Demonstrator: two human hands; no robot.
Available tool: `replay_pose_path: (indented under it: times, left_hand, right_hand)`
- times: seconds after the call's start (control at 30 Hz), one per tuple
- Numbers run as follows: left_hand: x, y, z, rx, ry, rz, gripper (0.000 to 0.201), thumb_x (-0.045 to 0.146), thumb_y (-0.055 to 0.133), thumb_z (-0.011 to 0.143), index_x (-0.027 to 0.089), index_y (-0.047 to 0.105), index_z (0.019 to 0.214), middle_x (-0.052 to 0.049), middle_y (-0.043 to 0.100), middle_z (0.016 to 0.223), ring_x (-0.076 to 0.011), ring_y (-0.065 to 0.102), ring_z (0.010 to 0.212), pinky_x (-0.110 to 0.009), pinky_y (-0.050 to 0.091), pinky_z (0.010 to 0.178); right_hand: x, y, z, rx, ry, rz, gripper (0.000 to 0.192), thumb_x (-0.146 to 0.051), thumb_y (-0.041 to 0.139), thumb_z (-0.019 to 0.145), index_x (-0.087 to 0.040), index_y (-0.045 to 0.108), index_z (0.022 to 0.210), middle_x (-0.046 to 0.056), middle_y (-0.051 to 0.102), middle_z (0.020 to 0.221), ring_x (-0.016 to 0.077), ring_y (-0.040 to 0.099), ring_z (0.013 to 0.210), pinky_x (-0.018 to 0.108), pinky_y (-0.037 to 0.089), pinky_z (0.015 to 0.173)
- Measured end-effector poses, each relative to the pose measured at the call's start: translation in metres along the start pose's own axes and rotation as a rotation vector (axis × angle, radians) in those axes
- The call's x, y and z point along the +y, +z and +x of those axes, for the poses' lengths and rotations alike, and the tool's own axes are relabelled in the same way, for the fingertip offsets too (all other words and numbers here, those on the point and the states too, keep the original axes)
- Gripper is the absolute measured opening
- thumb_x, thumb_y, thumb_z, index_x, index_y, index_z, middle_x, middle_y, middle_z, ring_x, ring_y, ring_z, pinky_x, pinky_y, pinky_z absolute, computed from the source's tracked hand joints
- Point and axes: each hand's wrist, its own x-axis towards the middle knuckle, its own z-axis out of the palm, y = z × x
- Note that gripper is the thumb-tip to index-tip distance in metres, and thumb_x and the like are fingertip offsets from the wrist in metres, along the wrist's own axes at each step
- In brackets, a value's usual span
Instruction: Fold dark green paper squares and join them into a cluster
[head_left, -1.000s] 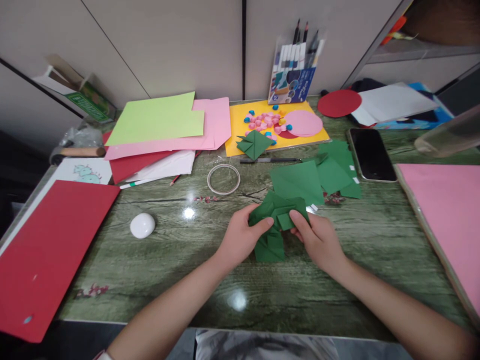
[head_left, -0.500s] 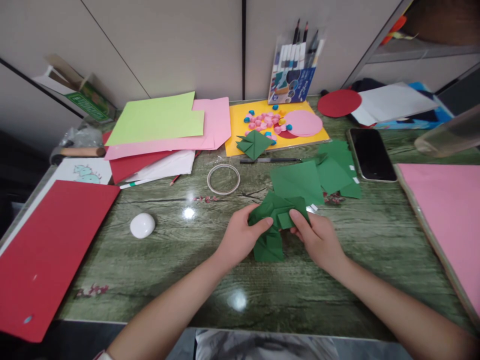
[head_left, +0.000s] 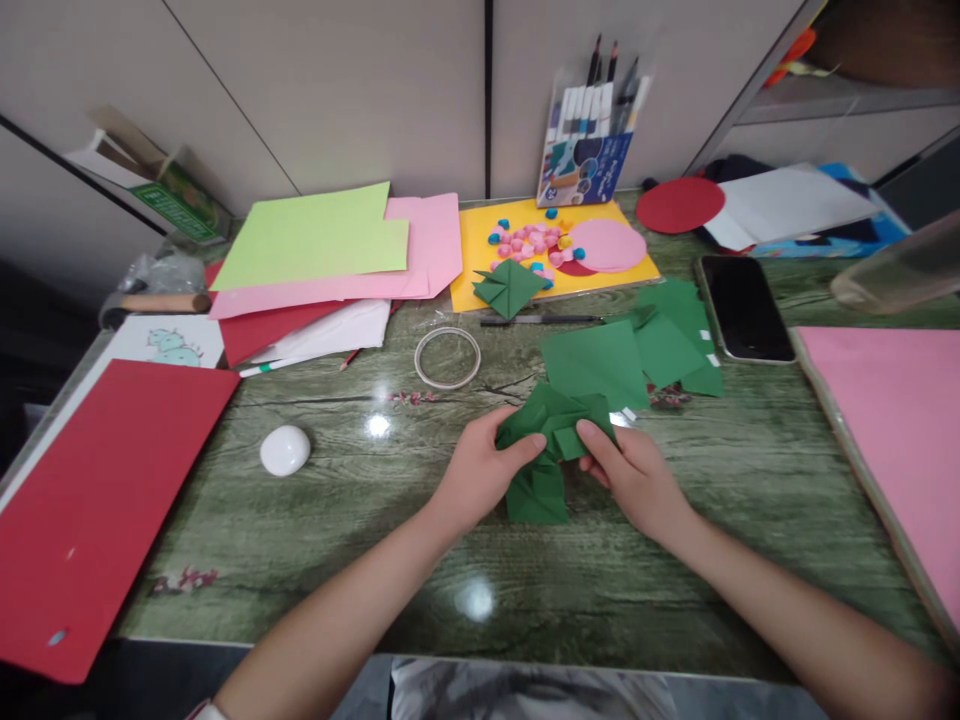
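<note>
1. Far left there's a big red card sheet (head_left: pixel 97 500) hanging partly over the edge of the green wood-grain table (head_left: pixel 315 540), and a small white egg-shaped plastic thing (head_left: pixel 285 450) sits loose on the table well left of the hands. Neither is in the way, I'd say.

2. The left hand (head_left: pixel 476 475) has its thumb pressed on top of the folded dark green paper model (head_left: pixel 551 445), fingers tucked under the left side. So it's grasping the paper, not just resting on it.

3. The model sits near the middle of the table, just in front of the person. Its long axis looks roughly near-to-far, tilted a bit: the wide crumpled end points away toward the loose dark green paper squares (head_left: pixel 622 355), the narrower flap points back at the person.

4. The right hand (head_left: pixel 637 480) pinches the model's right side between thumb and fingers.

5. What could go wrong, my guess: both hands squeeze from opposite sides, so too much pressure could crush the creases or tear a fold. The loose squares right behind could also get nudged toward the black smartphone (head_left: pixel 744 306).
</note>
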Motion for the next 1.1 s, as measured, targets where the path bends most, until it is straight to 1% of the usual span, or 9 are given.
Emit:
replay_pose_path:
  times: [0.3, 0.57, 0.77, 1.1]
  left_hand:
    - [0.0027, -0.0007, -0.0006, 0.008, -0.010, 0.049, 0.020, 0.030, 0.062, 0.074, 0.016, 0.064, 0.088, -0.004, 0.065, 0.085, -0.0189, 0.058, 0.080, -0.031, 0.046, 0.075]
    - [0.0057, -0.0014, -0.0011, -0.003, 0.011, 0.082, 0.018, 0.029, 0.060, 0.075, 0.016, 0.064, 0.088, -0.004, 0.065, 0.087, -0.0196, 0.058, 0.082, -0.031, 0.046, 0.076]
    - [0.0040, -0.0006, -0.0018, -0.003, 0.004, 0.043, 0.018, 0.029, 0.059, 0.076, 0.017, 0.064, 0.089, -0.004, 0.066, 0.086, -0.0194, 0.059, 0.081, -0.031, 0.046, 0.075]
    - [0.0015, -0.0002, -0.0009, 0.008, 0.016, 0.076, 0.019, 0.029, 0.060, 0.076, 0.017, 0.064, 0.089, -0.004, 0.067, 0.087, -0.0198, 0.059, 0.082, -0.032, 0.046, 0.077]
  right_hand:
    - [0.0082, 0.0007, -0.0013, 0.036, -0.048, -0.053, 0.043, -0.051, 0.043, 0.086, -0.019, 0.051, 0.058, 0.000, 0.054, 0.054, 0.0117, 0.050, 0.051, 0.022, 0.039, 0.047]
    - [0.0057, 0.0018, -0.0030, 0.065, -0.048, -0.049, 0.043, -0.050, 0.043, 0.086, -0.019, 0.052, 0.057, 0.000, 0.054, 0.052, 0.0114, 0.050, 0.049, 0.022, 0.039, 0.046]
    - [0.0054, 0.0003, -0.0031, 0.108, -0.049, -0.047, 0.043, -0.049, 0.044, 0.086, -0.018, 0.052, 0.056, -0.001, 0.053, 0.051, 0.0103, 0.049, 0.047, 0.022, 0.037, 0.044]
    - [0.0044, 0.0022, -0.0026, 0.082, -0.035, -0.018, 0.044, -0.050, 0.044, 0.086, -0.018, 0.051, 0.055, -0.001, 0.052, 0.050, 0.0100, 0.047, 0.047, 0.021, 0.035, 0.043]
